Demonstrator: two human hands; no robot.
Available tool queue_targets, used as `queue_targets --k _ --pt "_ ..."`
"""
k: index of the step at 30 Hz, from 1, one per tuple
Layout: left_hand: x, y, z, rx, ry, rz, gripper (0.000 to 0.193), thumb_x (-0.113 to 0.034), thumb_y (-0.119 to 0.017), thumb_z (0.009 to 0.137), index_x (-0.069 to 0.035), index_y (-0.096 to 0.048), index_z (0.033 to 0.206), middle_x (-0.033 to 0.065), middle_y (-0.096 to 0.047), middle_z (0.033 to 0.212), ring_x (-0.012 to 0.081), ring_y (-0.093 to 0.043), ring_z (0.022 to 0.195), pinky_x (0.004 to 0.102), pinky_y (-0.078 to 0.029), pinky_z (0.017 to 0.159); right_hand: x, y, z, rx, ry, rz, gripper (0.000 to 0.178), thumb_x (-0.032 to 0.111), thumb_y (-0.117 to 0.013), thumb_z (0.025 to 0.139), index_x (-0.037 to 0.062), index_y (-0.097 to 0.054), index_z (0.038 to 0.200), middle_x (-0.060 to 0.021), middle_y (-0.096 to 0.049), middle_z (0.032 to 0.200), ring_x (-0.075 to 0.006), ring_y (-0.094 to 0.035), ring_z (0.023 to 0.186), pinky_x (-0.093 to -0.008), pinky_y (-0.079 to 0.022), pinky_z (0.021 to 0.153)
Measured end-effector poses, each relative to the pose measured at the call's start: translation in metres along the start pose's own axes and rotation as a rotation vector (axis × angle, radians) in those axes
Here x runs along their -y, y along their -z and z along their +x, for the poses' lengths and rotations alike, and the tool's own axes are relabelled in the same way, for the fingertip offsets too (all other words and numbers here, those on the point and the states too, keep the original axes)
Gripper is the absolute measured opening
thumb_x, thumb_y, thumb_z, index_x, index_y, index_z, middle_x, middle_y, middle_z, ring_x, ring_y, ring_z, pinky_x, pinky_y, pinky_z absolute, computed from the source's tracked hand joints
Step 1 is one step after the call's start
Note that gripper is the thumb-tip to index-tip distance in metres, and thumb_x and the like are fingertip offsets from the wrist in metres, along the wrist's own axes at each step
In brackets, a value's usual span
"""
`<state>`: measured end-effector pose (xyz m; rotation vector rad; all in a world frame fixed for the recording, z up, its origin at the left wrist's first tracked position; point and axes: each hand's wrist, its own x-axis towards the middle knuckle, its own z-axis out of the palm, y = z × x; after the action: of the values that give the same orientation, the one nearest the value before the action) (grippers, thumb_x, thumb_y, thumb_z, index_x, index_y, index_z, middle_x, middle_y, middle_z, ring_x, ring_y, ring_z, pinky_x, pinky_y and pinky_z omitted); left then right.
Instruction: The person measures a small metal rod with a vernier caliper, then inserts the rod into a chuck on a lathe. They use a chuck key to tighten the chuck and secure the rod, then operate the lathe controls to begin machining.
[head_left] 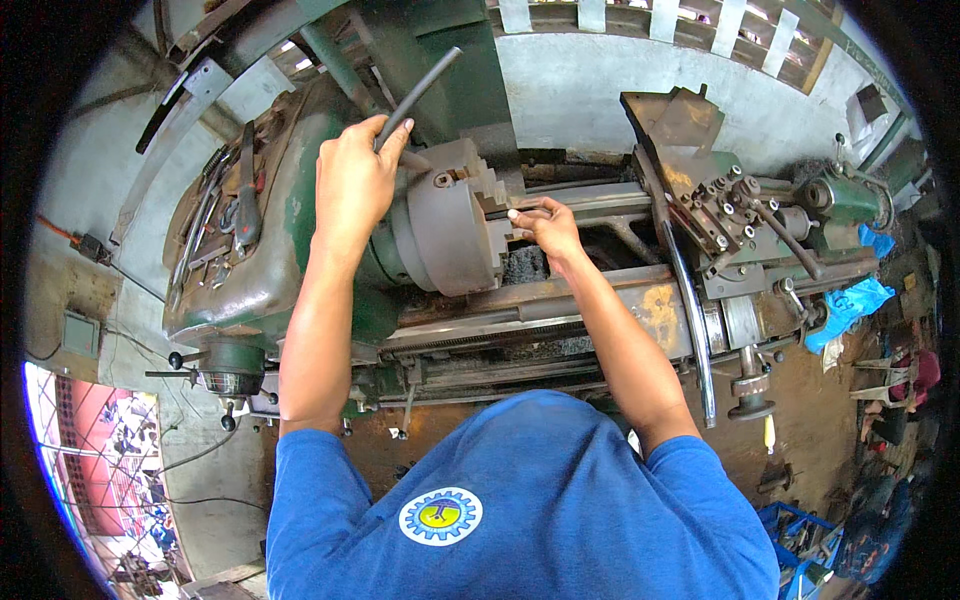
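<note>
A large grey lathe chuck [440, 235] with stepped jaws sits on the green headstock. My left hand [357, 180] is closed round the bar handle of a chuck key [425, 92]. The key's stem points at the upper side of the chuck; my hand partly covers it. At the front of the chuck my right hand [548, 228] pinches with thumb and fingers by the jaws [497, 240]. Something thin and dark shows between the jaws at those fingertips, too small to make out.
Several hand tools [245, 200] lie on the headstock [225, 270]. To the right stand the tool post [735, 215] and carriage, with a long shiny bar [690, 320] slanting toward me. The green tailstock [835, 195] and a blue cloth [850, 305] are farther right.
</note>
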<state>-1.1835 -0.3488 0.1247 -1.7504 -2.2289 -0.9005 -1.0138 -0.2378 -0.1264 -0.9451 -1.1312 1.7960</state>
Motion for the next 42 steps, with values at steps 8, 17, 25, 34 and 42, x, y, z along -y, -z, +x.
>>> queue_targets --k 8,17,25,34,42 --pt "-0.005 -0.006 -0.004 0.039 -0.091 0.051 0.036 -0.036 -0.064 0.095 0.0 -0.072 0.096 0.0168 -0.061 0.059 0.0263 -0.065 0.055 0.0408 -0.048 0.059 0.002 0.002 0.004 -0.005 0.022 -0.046 0.033 0.009 -0.08 0.083 0.0014 -0.06 0.109 -0.0106 -0.073 0.098 -0.015 -0.067 0.09 -0.0288 -0.051 0.073" --pt "0.004 -0.006 0.045 0.323 -0.523 0.127 0.034 -0.031 -0.068 0.092 0.0 -0.071 0.106 0.0208 -0.068 0.082 0.0316 -0.067 0.073 0.0416 -0.05 0.069 0.005 0.003 0.005 0.04 0.037 -0.04 0.03 0.005 -0.081 0.082 0.0007 -0.062 0.105 -0.0079 -0.072 0.089 -0.0076 -0.059 0.071 -0.0222 -0.044 0.061" --pt "0.014 -0.045 0.022 -0.368 -0.738 0.166 0.028 -0.033 -0.079 0.076 -0.016 -0.075 0.099 0.0021 -0.065 0.104 0.0237 -0.056 0.108 0.0417 -0.036 0.095 0.007 -0.001 0.0 0.003 0.065 -0.053 0.027 0.008 -0.082 0.081 0.0035 -0.067 0.103 -0.0079 -0.073 0.087 -0.0095 -0.06 0.073 -0.0265 -0.046 0.066" --pt "0.047 -0.046 0.048 0.296 -0.734 -1.028 0.051 -0.046 -0.061 0.092 -0.006 -0.071 0.061 0.013 -0.064 0.093 0.0329 -0.048 0.13 0.045 -0.03 0.109 0.011 -0.005 -0.004 -0.049 0.043 -0.025 0.035 0.006 -0.083 0.078 -0.001 -0.067 0.108 -0.0103 -0.073 0.091 -0.013 -0.066 0.083 -0.0284 -0.05 0.076" --pt "0.011 0.003 0.032 0.359 -0.23 -0.477 0.103 -0.024 -0.092 0.064 -0.003 -0.039 0.149 0.0242 -0.041 0.152 0.0315 -0.042 0.141 0.045 -0.036 0.115 0.011 -0.004 -0.006 -0.055 0.05 -0.025 0.028 0.008 -0.083 0.079 0.0004 -0.069 0.103 -0.01 -0.074 0.096 -0.0149 -0.067 0.091 -0.0308 -0.048 0.088"
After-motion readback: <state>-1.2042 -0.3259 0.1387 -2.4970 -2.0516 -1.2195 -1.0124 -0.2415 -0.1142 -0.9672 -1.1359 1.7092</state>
